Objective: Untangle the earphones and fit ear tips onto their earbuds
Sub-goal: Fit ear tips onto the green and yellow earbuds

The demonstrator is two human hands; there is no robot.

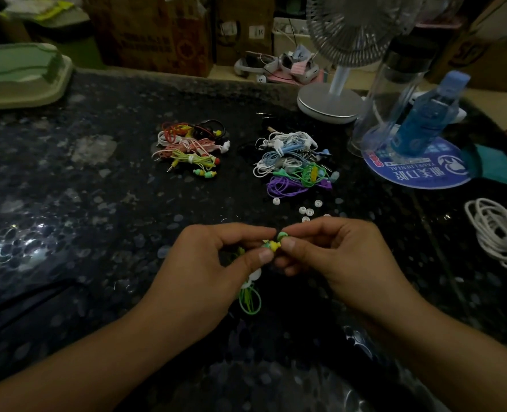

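Earphones [271, 244], green and yellow, sit pinched between my left hand [216, 263] and right hand [335, 257], cable [249, 300] dangling below. Both grips look fingertip-only; I judge the ear tip [282, 235] may slip and roll toward spare tips [305, 210] beyond.

The hands [276, 254] hide most of the small yellow-green earbud [273, 245].

two hands [216, 257] [335, 257], two earphone piles [189, 147] [293, 162] – five loose ear tips [305, 210], one fan [332, 102], two bottles [394, 93] [427, 114]
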